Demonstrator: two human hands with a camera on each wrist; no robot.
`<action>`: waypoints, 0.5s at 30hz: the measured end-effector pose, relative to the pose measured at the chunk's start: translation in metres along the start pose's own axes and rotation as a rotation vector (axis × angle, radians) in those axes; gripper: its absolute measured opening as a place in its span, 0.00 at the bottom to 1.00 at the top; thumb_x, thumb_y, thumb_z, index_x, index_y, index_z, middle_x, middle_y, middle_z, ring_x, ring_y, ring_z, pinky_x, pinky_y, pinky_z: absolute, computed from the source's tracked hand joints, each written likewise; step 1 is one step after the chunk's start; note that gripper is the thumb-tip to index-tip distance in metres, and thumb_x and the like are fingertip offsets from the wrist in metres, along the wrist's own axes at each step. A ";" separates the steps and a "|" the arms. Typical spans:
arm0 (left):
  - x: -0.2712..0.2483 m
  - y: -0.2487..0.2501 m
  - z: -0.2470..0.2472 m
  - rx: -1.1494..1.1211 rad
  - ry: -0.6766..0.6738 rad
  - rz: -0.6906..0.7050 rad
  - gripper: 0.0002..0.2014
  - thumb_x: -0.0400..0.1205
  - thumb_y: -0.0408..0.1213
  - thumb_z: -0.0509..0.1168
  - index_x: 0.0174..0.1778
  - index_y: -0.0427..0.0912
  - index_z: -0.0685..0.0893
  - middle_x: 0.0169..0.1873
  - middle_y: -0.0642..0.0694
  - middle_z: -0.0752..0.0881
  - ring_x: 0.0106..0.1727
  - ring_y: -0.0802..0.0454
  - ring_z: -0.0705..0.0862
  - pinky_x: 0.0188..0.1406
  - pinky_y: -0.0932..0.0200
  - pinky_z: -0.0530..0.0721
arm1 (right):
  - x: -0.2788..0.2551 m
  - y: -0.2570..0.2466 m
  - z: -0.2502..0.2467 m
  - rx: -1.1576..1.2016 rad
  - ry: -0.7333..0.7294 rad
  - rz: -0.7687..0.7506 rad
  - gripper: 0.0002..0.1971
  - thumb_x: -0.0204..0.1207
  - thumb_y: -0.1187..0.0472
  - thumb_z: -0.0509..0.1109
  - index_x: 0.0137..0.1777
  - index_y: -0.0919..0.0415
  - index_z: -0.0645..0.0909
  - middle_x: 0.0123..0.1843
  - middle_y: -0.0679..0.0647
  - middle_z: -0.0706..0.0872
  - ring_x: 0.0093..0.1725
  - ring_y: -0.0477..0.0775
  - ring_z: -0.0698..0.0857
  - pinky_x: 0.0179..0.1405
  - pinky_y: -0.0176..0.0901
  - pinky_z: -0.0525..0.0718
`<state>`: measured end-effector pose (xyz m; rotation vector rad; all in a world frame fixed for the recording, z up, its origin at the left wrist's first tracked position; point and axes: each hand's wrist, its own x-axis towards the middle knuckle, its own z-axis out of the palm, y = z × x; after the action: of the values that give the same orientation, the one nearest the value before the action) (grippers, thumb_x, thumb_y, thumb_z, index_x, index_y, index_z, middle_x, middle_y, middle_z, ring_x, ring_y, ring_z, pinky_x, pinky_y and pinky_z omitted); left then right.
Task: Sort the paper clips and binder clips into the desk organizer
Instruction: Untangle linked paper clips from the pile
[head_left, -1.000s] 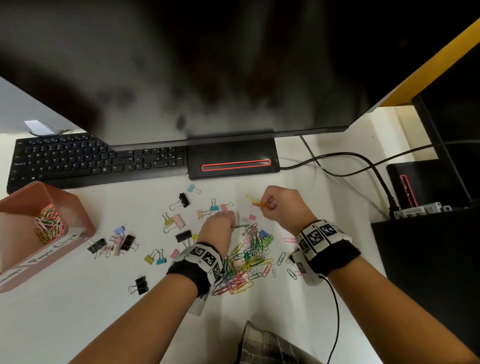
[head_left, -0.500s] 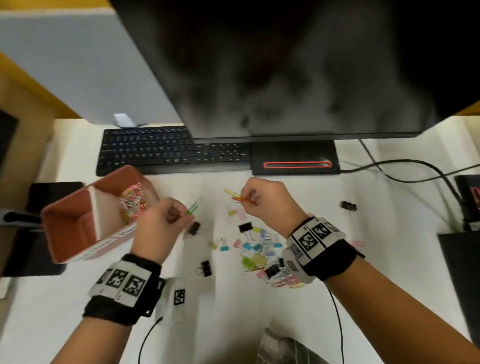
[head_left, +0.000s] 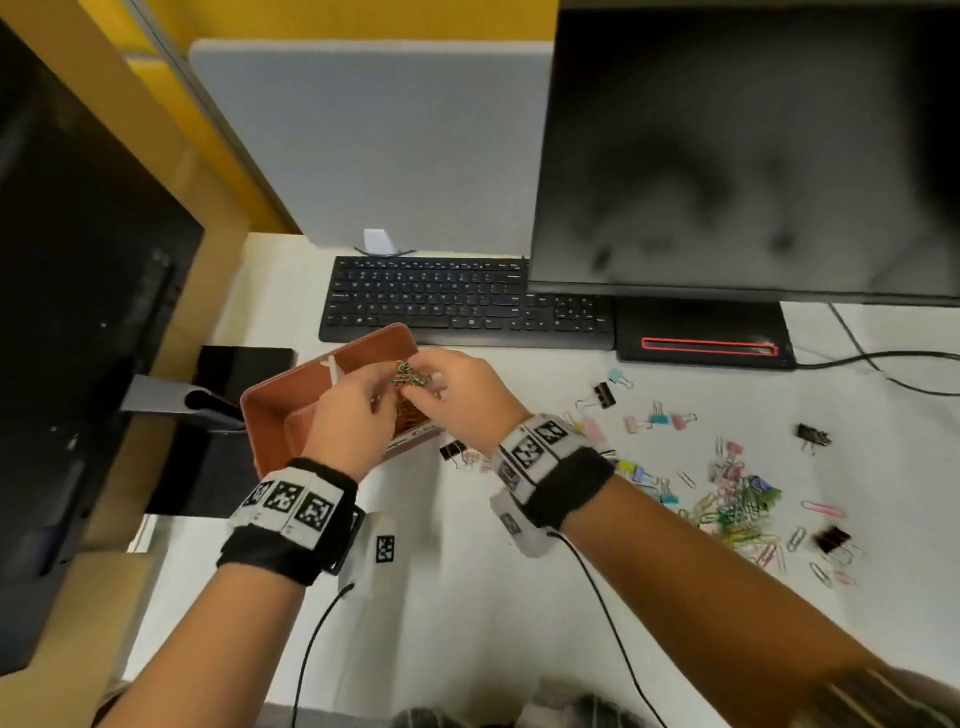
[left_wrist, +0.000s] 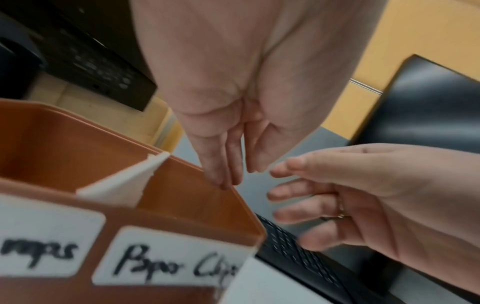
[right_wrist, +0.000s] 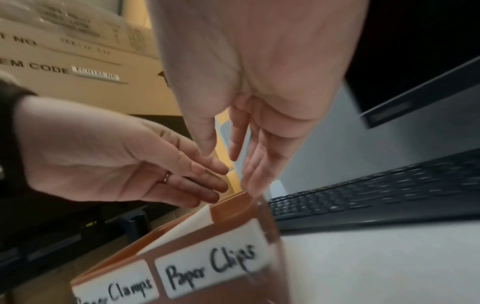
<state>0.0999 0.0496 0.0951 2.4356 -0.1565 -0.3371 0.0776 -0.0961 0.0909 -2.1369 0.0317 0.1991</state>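
Observation:
The brown desk organizer (head_left: 270, 415) stands at the desk's left, split by a white divider (left_wrist: 124, 183). Its front labels read "Paper Clamps" (right_wrist: 116, 288) and "Paper Clips" (right_wrist: 210, 265). Both hands hover together over the Paper Clips side. In the wrist views my left hand (left_wrist: 233, 176) and right hand (right_wrist: 246, 164) have straight, loose fingers and hold nothing. A small bunch of paper clips (head_left: 410, 374) shows between the hands in the head view; whether it is falling or lying inside I cannot tell. Loose paper clips (head_left: 737, 509) and binder clips (head_left: 660, 418) lie on the desk to the right.
A black keyboard (head_left: 467, 301) lies just behind the organizer, with a monitor (head_left: 727, 156) and its base (head_left: 701, 338) to the right. A second dark screen (head_left: 78, 312) and cardboard stand at the left. Cables (head_left: 883, 364) run at the far right.
Both hands have moved left from the clip pile to above the organizer. Each pinched a paper clip before; now the fingers are straightened and hold nothing.

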 end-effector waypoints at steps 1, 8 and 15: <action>-0.006 0.006 0.006 -0.045 -0.036 0.050 0.14 0.80 0.29 0.62 0.60 0.43 0.82 0.56 0.45 0.87 0.58 0.50 0.84 0.64 0.53 0.80 | -0.015 0.010 -0.010 0.012 0.010 -0.007 0.14 0.77 0.55 0.68 0.60 0.56 0.81 0.56 0.51 0.86 0.50 0.50 0.86 0.52 0.45 0.86; -0.039 0.056 0.099 -0.047 -0.403 0.300 0.11 0.78 0.32 0.66 0.54 0.47 0.84 0.48 0.51 0.85 0.38 0.63 0.82 0.38 0.83 0.74 | -0.154 0.138 -0.102 -0.172 0.143 0.346 0.05 0.74 0.56 0.72 0.48 0.49 0.80 0.35 0.40 0.76 0.31 0.36 0.73 0.35 0.33 0.71; -0.074 0.103 0.196 0.051 -0.670 0.354 0.13 0.78 0.36 0.66 0.58 0.45 0.82 0.52 0.47 0.83 0.47 0.52 0.83 0.50 0.62 0.80 | -0.231 0.206 -0.138 -0.113 0.070 0.530 0.05 0.71 0.62 0.72 0.44 0.53 0.79 0.28 0.42 0.73 0.29 0.40 0.72 0.33 0.32 0.68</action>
<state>-0.0291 -0.1333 0.0293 2.1942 -0.8775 -0.9772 -0.1525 -0.3367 0.0284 -2.2080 0.6438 0.4421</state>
